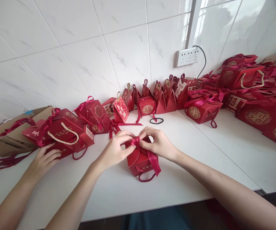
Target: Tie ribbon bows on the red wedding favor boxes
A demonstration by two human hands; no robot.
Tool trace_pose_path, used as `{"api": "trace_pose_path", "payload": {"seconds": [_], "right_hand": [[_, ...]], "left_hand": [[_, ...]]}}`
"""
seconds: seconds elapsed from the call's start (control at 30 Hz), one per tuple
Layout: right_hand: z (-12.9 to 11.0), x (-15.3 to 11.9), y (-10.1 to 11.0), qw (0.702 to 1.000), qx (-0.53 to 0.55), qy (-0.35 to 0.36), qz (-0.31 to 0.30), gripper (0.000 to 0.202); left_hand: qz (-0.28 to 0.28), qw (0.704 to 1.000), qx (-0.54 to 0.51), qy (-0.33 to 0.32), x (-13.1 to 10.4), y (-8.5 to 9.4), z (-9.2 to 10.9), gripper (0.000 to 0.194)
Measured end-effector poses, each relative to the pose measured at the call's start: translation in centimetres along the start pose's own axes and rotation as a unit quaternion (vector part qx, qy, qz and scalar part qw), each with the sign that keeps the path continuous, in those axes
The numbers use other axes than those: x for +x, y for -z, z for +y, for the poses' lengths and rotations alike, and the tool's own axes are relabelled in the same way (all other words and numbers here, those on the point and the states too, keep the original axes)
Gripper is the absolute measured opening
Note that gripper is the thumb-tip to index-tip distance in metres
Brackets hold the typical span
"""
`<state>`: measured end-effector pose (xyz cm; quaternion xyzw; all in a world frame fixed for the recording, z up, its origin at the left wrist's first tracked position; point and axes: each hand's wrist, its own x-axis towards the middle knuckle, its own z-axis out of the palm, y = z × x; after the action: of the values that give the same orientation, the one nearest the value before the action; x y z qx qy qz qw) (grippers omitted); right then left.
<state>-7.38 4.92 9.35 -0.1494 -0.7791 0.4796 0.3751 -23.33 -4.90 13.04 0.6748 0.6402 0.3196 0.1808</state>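
Note:
A red gift box [138, 161] with a twisted red cord handle [147, 180] rests on the white table in front of me. On its top is a knotted crimson ribbon [155, 163], one tail of which hangs over the right side. My left hand [118, 147] pinches the ribbon at the knot from the left, thumb and fingers closed. From the right, my right hand [155, 143] pinches the same ribbon close to the knot. Both hands sit just above the box lid. Exactly which loops lie between the fingertips is partly hidden.
At left, another person's hand [43, 161] touches a red box with a cream rope handle [64, 127]. Small red boxes [169, 97] line the tiled wall, with a black hair tie [156, 120] before them. Many boxes [257, 116] are piled at right. A power strip [187, 57] hangs above.

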Motion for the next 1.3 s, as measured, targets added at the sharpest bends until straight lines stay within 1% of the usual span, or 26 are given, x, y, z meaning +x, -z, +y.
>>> {"api": "trace_pose_path", "payload": {"seconds": [0.1, 0.27, 0.43, 0.53, 0.67, 0.77, 0.87, 0.93, 0.97, 1.07, 1.13, 1.2, 1.3], "right_hand": [[0.0, 0.0, 0.0, 1.0, 0.002, -0.004, -0.006, 0.006], [-0.2, 0.4, 0.4, 0.999, -0.006, -0.005, -0.033, 0.005], [-0.8, 0.4, 0.8, 0.998, -0.017, -0.018, -0.054, 0.009], [-0.9, 0.4, 0.8, 0.997, -0.038, -0.015, -0.065, 0.008], [-0.8, 0.3, 0.6, 0.996, -0.058, 0.003, -0.062, 0.009], [-0.6, 0.2, 0.6, 0.997, -0.046, 0.03, -0.05, 0.001], [-0.5, 0.1, 0.8, 0.991, -0.079, 0.097, -0.053, 0.01], [-0.7, 0.1, 1.1, 0.981, -0.109, 0.14, -0.074, 0.019], [-0.8, 0.1, 1.3, 0.978, -0.115, 0.151, -0.086, 0.02], [-1.0, 0.1, 1.7, 0.977, -0.121, 0.144, -0.1, 0.013], [-1.0, 0.1, 1.7, 0.977, -0.126, 0.138, -0.101, 0.008], [-0.8, 0.1, 1.8, 0.976, -0.129, 0.147, -0.094, 0.003], [-0.5, 0.2, 1.9, 0.971, -0.134, 0.179, -0.081, 0.007]], "left_hand": [[-0.014, 0.999, -0.034, 0.001, -0.2, -0.3, 0.1, 0.016], [-0.003, 0.993, -0.114, 0.034, -0.1, -1.0, -0.4, 0.03], [-0.008, 0.968, -0.244, 0.058, 0.1, -1.8, -1.1, 0.029], [-0.01, 0.954, -0.294, 0.066, 0.1, -2.1, -1.6, 0.027], [-0.004, 0.951, -0.302, 0.061, 0.1, -2.3, -2.2, 0.03], [-0.006, 0.953, -0.295, 0.066, 0.0, -2.3, -2.2, 0.032], [0.004, 0.954, -0.289, 0.078, -0.1, -2.3, -1.9, 0.032], [0.016, 0.954, -0.289, 0.083, -0.2, -2.3, -1.8, 0.03], [0.019, 0.953, -0.291, 0.083, -0.2, -2.4, -1.7, 0.029], [0.011, 0.948, -0.309, 0.081, -0.3, -2.3, -1.6, 0.029], [0.0, 0.944, -0.321, 0.081, -0.3, -2.2, -1.4, 0.03], [-0.002, 0.945, -0.318, 0.081, -0.4, -2.0, -1.3, 0.031], [0.004, 0.955, -0.284, 0.084, -0.6, -1.8, -1.2, 0.033]]}}
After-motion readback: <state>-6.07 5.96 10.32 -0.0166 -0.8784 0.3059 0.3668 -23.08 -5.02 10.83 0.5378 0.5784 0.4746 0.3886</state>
